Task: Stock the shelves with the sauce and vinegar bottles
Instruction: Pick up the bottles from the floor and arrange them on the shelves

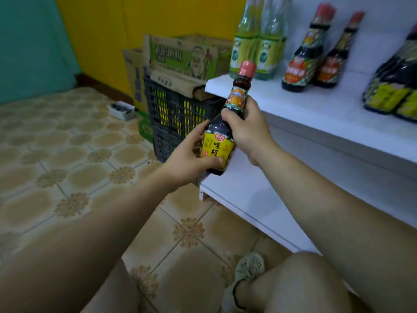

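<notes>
Head view shows my left hand (189, 158) wrapped round the sauce bottle (222, 136) base and my right hand (244, 129) gripping its shoulder, beside the shelf (304, 109) edge. Probably glass, heavy, slick; hold the body, not the cap.

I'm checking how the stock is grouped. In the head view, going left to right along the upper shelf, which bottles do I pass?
Green-label bottles → red-label sauce bottles → yellow-label sauce bottles.
</notes>
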A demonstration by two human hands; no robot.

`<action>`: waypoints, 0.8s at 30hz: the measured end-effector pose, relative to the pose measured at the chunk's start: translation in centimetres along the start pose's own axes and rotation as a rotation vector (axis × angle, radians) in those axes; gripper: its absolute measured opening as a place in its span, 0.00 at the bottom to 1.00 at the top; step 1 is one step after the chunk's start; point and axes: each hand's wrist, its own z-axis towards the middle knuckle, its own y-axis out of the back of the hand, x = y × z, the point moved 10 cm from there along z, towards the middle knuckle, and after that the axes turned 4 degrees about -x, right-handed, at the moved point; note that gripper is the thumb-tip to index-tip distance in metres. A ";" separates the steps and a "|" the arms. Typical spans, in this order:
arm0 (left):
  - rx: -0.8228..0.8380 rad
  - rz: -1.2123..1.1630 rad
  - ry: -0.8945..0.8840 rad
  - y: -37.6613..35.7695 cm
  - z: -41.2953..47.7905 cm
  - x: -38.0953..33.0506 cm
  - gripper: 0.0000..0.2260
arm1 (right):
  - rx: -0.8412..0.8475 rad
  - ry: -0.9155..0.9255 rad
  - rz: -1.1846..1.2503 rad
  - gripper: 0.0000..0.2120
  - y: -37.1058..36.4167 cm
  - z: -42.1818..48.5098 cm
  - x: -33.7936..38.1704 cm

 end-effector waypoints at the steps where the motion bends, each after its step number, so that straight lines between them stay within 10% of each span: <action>1: 0.046 -0.038 -0.011 -0.8 -0.2 -1.8 0.36 | -0.011 0.009 0.014 0.09 1.5 -0.1 1.5; 8: 0.065 -0.219 -0.157 -6.3 -1.7 -12.3 0.34 | -0.172 0.119 0.046 0.32 11.4 -2.9 9.7; 19: 0.237 -0.253 -0.220 -18.2 -0.6 -17.3 0.34 | -0.296 0.080 -0.198 0.12 24.1 -6.6 11.2; 24: 0.345 -0.241 -0.306 -23.9 0.4 -18.9 0.32 | -0.372 -0.035 -0.269 0.21 29.2 -7.7 10.2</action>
